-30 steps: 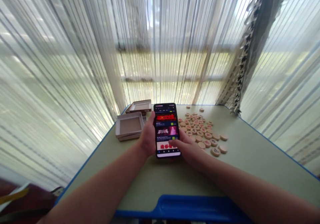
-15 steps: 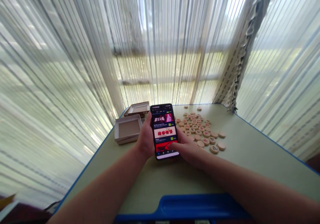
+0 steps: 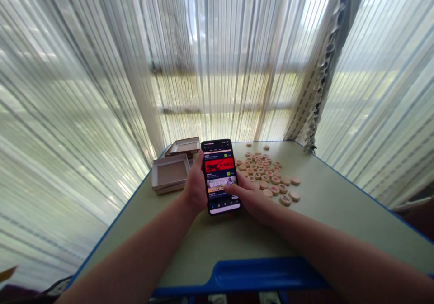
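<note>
A black smartphone (image 3: 219, 173) with a lit screen of banners stands upright over the green table (image 3: 217, 236). My left hand (image 3: 194, 187) grips it along its left edge. My right hand (image 3: 249, 197) holds the phone's right side from behind, and its thumb lies on the lower part of the screen. Just right of the phone, several round wooden chess pieces (image 3: 267, 177) with red and dark characters lie scattered on the table.
Two shallow cardboard box halves, the nearer one (image 3: 170, 175) and the farther one (image 3: 183, 146), sit at the table's far left. A blue plastic edge (image 3: 257, 274) runs along the near side. Sheer striped curtains (image 3: 101, 78) hang close behind and beside the table.
The content on the phone screen has scrolled while my right thumb shifted up on it. The view has drifted slightly; both hands keep their hold.
</note>
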